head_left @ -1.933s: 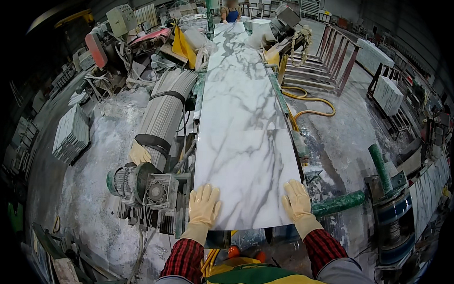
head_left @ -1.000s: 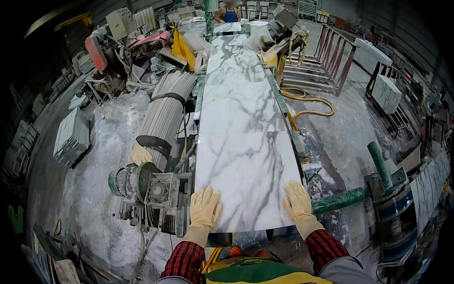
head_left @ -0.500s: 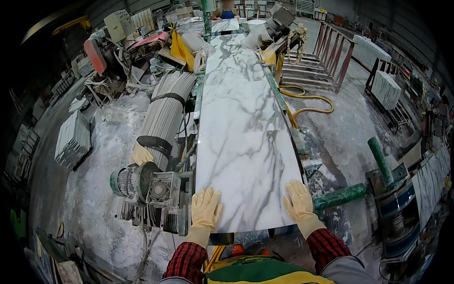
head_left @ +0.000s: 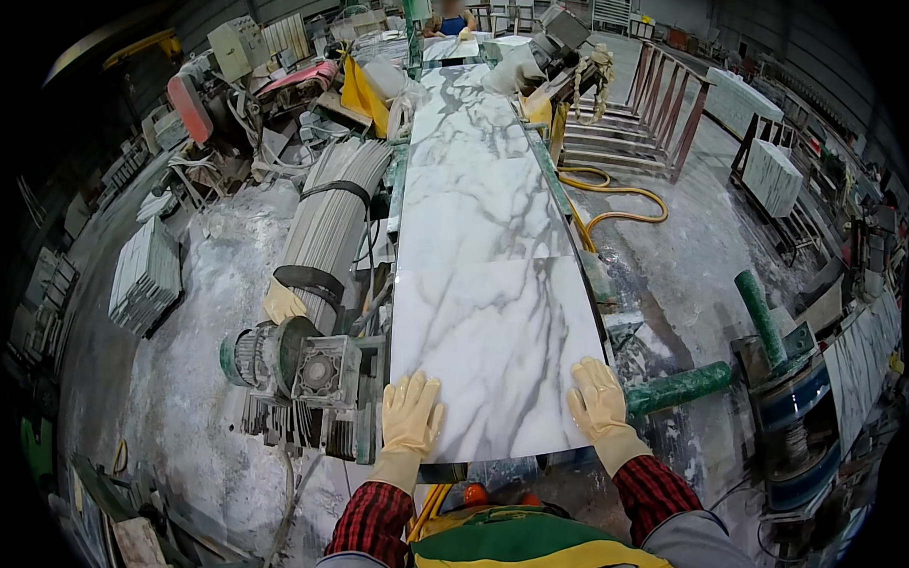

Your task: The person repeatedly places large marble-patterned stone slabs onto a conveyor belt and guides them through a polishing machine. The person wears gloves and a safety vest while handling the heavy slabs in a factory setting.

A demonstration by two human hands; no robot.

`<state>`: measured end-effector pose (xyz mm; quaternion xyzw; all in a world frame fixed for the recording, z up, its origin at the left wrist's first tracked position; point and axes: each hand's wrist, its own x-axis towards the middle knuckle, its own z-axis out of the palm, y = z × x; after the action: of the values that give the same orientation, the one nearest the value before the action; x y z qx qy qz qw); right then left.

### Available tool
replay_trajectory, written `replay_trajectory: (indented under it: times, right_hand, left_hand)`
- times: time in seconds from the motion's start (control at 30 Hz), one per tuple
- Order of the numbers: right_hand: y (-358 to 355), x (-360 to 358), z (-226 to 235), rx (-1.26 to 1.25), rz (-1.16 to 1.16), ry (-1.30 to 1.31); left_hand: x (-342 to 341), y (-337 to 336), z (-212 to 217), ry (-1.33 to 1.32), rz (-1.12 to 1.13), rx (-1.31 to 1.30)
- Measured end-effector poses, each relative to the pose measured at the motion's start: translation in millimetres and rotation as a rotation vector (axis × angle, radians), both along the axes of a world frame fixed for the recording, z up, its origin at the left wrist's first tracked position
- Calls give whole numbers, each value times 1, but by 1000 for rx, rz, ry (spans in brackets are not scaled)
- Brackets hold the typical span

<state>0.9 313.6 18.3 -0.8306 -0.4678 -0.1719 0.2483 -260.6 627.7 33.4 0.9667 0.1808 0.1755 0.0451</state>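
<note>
A white marble slab with grey veins (head_left: 502, 356) lies flat right in front of me, at the near end of a long conveyor. My left hand (head_left: 410, 413), in a cream rubber glove, rests on its near left edge with fingers stretched forward. On the near right edge lies my right hand (head_left: 598, 401), gloved alike, its fingers also extended flat. Neither hand is wrapped round anything. Beyond a thin seam a second veined slab (head_left: 477, 210) continues the row, and a farther slab (head_left: 461, 109) lies beyond that.
A grey motor with gearbox (head_left: 291, 366) stands left of the conveyor, by a strapped bundle of long strips (head_left: 327, 219). At right, a green roller (head_left: 679, 389) sticks out and a yellow hose (head_left: 638, 195) curls on the floor. A person (head_left: 451, 18) stands at the far end.
Both my hands stay on the slab's edges, almost unmoved. The far person's hand now shows above the slab there; otherwise little differs.
</note>
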Motion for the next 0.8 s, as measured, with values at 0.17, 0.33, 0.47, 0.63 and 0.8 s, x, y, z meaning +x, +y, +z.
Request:
replay_trajectory:
  times: [0.17, 0.33, 0.47, 0.63, 0.8]
  right_hand:
    - [0, -2, 0, 11, 9, -1]
    - [-3, -6, 3, 16, 27, -9]
    - [-5, -7, 1, 14, 23, 0]
    - [-15, -11, -9, -5, 11, -29]
    - [-8, -8, -5, 19, 36, 1]
  left_hand:
    - [-3, -1, 0, 4, 6, -13]
    - [-6, -5, 0, 19, 23, -11]
    - [-8, -4, -2, 13, 17, -15]
    - [-10, -9, -10, 17, 16, 35]
    - [-15, -7, -2, 2, 10, 12]
